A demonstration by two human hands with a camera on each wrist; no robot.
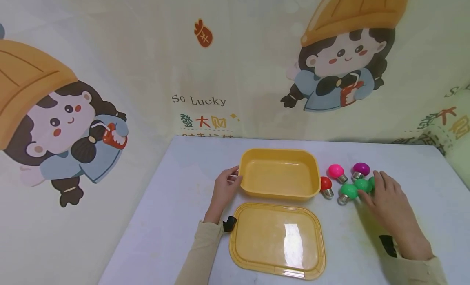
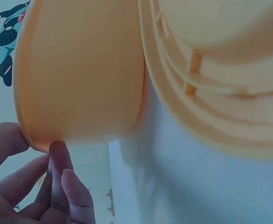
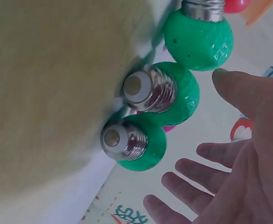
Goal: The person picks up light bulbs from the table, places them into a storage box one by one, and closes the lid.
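Note:
My left hand (image 1: 222,192) pinches the left rim of a yellow plastic container (image 1: 280,177). In the left wrist view, thumb and fingers meet at the edge of the container's wall (image 2: 82,74). My right hand (image 1: 392,209) hovers beside three green light bulbs with silver screw bases, its fingers spread and relaxed. The right wrist view shows the near green bulb (image 3: 199,42) close to the thumb tip, with the middle green bulb (image 3: 185,95) and the far green bulb (image 3: 152,144) lined up beyond. Nothing lies in the right palm.
A yellow lid (image 1: 260,244) lies on the white table (image 1: 158,236) in front of the container. Beside the container's right wall are a red bulb (image 1: 325,183) and a pink bulb (image 1: 335,170). A purple bulb (image 1: 361,168) lies behind the green ones. A printed cloth (image 1: 249,72) hangs behind.

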